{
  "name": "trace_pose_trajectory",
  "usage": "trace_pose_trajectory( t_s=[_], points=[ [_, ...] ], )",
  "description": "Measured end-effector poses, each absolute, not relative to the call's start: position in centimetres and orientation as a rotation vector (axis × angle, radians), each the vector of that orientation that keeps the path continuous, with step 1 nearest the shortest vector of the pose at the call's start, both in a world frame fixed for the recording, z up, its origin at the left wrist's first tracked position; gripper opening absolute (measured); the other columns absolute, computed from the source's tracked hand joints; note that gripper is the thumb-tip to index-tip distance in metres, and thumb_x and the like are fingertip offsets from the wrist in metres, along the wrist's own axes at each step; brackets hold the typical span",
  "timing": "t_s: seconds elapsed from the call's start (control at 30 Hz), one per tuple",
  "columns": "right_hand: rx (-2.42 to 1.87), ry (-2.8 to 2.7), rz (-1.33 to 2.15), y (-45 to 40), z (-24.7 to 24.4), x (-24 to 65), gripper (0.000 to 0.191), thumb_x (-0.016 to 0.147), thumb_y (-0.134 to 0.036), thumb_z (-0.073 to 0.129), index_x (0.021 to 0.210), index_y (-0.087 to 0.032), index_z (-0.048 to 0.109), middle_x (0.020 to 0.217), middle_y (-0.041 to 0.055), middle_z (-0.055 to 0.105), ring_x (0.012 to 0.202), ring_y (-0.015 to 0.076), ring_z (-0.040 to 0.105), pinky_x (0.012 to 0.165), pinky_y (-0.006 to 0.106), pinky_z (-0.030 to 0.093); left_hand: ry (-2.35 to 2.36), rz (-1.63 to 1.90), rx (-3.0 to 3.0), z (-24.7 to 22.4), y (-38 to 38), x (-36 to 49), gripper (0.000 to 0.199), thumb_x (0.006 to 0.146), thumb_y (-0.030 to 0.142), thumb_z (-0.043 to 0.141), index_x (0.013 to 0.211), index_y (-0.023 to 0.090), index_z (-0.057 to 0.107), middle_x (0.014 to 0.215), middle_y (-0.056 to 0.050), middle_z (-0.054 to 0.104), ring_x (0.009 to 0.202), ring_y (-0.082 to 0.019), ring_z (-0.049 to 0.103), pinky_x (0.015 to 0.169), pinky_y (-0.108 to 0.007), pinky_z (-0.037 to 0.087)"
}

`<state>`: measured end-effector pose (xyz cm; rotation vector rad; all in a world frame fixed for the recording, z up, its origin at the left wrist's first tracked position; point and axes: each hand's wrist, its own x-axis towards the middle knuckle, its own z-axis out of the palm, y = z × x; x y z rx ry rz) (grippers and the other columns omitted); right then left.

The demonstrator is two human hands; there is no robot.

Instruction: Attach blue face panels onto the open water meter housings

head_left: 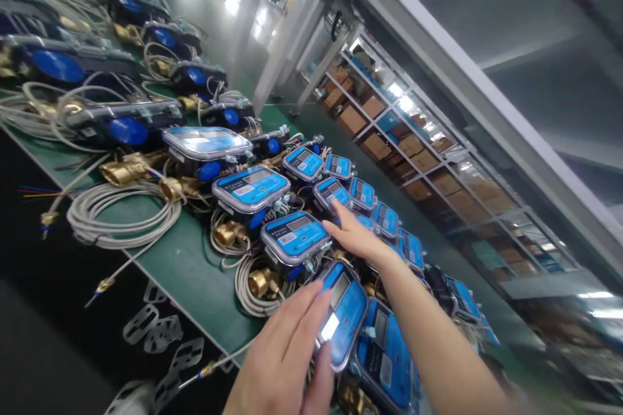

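My left hand (287,350) is at the bottom centre, its fingers and thumb around the near edge of a blue-faced meter (345,318) with a clear cover and a small display. That meter sits turned and tilted against another meter (384,356). Farther forward, my right hand (357,237) reaches over the rows with index finger and thumb spread. Its index fingertip is at a meter (331,193) in the far row, and its thumb is near the corner of another meter (296,237). Whether it touches them I cannot tell.
More meters with brass fittings (129,168) and coiled grey cables (121,214) crowd the green table (204,285). Flat metal brackets (165,334) lie below its near edge. White posts (292,32) stand beyond, with shelves of boxes (374,146) behind.
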<state>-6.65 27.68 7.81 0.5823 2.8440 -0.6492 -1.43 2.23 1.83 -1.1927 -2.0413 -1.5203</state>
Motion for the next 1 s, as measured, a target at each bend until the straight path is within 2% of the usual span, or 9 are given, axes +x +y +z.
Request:
trace_pose_trajectory(
  t_s=[0.1, 0.2, 0.27, 0.33, 0.5, 0.63, 0.73, 0.9, 1.0],
  points=[
    [0.529, 2.894, -0.729, 30.0, 8.5, -6.1, 0.063, 0.090, -0.031, 0.050, 0.149, -0.020, 0.032, 0.150, 0.0113, 0.042, 0.141, 0.0243, 0.037, 0.115, 0.050, 0.031, -2.328, -1.538, -1.387, 6.3, 8.8, -4.9, 0.046, 0.091, 0.023, 0.044, 0.131, 0.005, 0.055, 0.131, -0.017, 0.060, 0.118, -0.026, 0.060, 0.096, -0.036, 0.055],
    [0.505, 2.946, -0.744, 32.2, 9.2, -6.6, 0.049, 0.091, -0.024, 0.042, 0.140, -0.020, 0.046, 0.128, 0.0105, 0.065, 0.120, 0.0237, 0.060, 0.097, 0.045, 0.052, -2.673, -1.161, -1.656, 8.1, 14.3, -6.6, 0.060, 0.087, 0.024, 0.055, 0.137, -0.005, 0.044, 0.140, -0.026, 0.046, 0.132, -0.035, 0.045, 0.108, -0.044, 0.043],
    [0.532, 3.019, -0.683, 33.9, 9.4, -7.8, 0.041, 0.093, -0.024, 0.040, 0.130, -0.018, 0.056, 0.114, 0.0101, 0.072, 0.104, 0.0234, 0.069, 0.088, 0.043, 0.057, -2.764, -0.980, -1.691, 8.0, 17.1, -7.0, 0.063, 0.085, 0.022, 0.059, 0.136, -0.010, 0.042, 0.141, -0.032, 0.039, 0.136, -0.040, 0.036, 0.112, -0.048, 0.036],
    [0.588, 3.128, -0.559, 36.0, 9.4, -9.7, 0.038, 0.093, -0.023, 0.041, 0.126, -0.018, 0.059, 0.116, 0.0107, 0.071, 0.107, 0.0243, 0.067, 0.094, 0.046, 0.053, -2.793, -0.893, -1.621, 7.2, 19.0, -7.0, 0.060, 0.085, 0.021, 0.060, 0.135, -0.008, 0.044, 0.141, -0.032, 0.036, 0.137, -0.041, 0.031, 0.113, -0.052, 0.033],
    [0.588, 3.224, -0.272, 42.1, 8.1, -15.1, 0.047, 0.084, -0.017, 0.061, 0.131, -0.020, 0.059, 0.144, 0.0095, 0.051, 0.139, 0.0271, 0.039, 0.118, 0.049, 0.028, -2.648, -0.761, -1.460, 3.7, 21.0, -6.5, 0.065, 0.078, 0.034, 0.065, 0.132, 0.001, 0.051, 0.143, -0.029, 0.036, 0.137, -0.043, 0.031, 0.111, -0.052, 0.036],
    [0.531, 3.165, -0.213, 45.7, 7.3, -17.0, 0.038, 0.089, -0.021, 0.061, 0.127, -0.025, 0.063, 0.141, 0.0053, 0.054, 0.134, 0.0245, 0.047, 0.114, 0.043, 0.036, -2.403, -0.793, -1.383, 1.3, 21.0, -6.4, 0.069, 0.071, 0.045, 0.067, 0.122, -0.002, 0.061, 0.138, -0.033, 0.043, 0.134, -0.046, 0.038, 0.103, -0.050, 0.045],
    [0.505, 3.167, -0.192, 47.0, 7.3, -17.4, 0.037, 0.094, -0.024, 0.056, 0.130, -0.020, 0.061, 0.142, 0.0084, 0.054, 0.132, 0.0237, 0.050, 0.113, 0.039, 0.038, -2.328, -0.796, -1.403, 0.6, 20.9, -6.6, 0.072, 0.073, 0.056, 0.063, 0.120, 0.001, 0.064, 0.136, -0.032, 0.047, 0.132, -0.046, 0.041, 0.097, -0.049, 0.049],
    [0.436, 3.175, -0.168, 47.6, 7.6, -18.2, 0.035, 0.095, -0.029, 0.056, 0.128, -0.019, 0.063, 0.139, 0.0082, 0.056, 0.131, 0.0234, 0.051, 0.111, 0.036, 0.039, -2.487, -0.676, -1.373, 1.0, 21.3, -6.2, 0.078, 0.066, 0.058, 0.072, 0.123, 0.006, 0.064, 0.140, -0.028, 0.045, 0.140, -0.043, 0.029, 0.103, -0.049, 0.045],
    [0.419, 3.167, -0.145, 47.8, 7.6, -18.3, 0.035, 0.095, -0.030, 0.056, 0.128, -0.022, 0.062, 0.140, 0.0064, 0.056, 0.131, 0.0237, 0.050, 0.111, 0.038, 0.041, -2.540, -0.666, -1.338, 1.1, 21.6, -5.8, 0.072, 0.070, 0.059, 0.067, 0.120, 0.007, 0.066, 0.138, -0.025, 0.050, 0.141, -0.042, 0.027, 0.104, -0.051, 0.044]
  ],
)
